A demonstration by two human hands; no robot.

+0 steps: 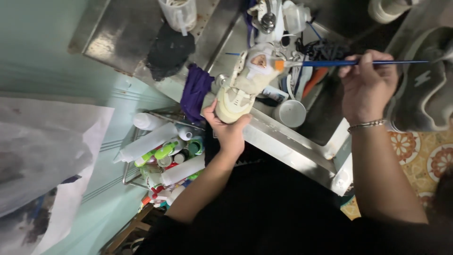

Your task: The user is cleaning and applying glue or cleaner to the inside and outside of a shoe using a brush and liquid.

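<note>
Your left hand (230, 131) grips a cream-coloured shoe (243, 89) by one end, your fingers (211, 114) wrapped around it and pressed against its sole, so that it stands tilted above the front edge of the metal counter (283, 141) with its opening turned up toward you. Your right hand (365, 85) holds a long blue-handled paintbrush (349, 62), your fingers (351, 70) pinching the handle near its middle; the brush lies almost level, and its orange ferrule and tip touch the shoe at its opening. A thin metal bracelet (366, 124) circles your right wrist. Just beside the shoe, a purple cloth (196, 89) hangs over the counter edge, and a small round grey tin (290, 113) sits on the counter right of the shoe. Behind the shoe lies a jumble of small items that are too tangled to tell apart. A black cloth (170, 52) rests farther back on the metal surface, with a clear plastic cup (179, 14) beyond it. Below the counter on your left, a wire rack (137, 160) holds white tubes and bottles (160, 151) with green caps. A grey sneaker (424, 89) lies at your far right, well apart from the shoe in your hand
</note>
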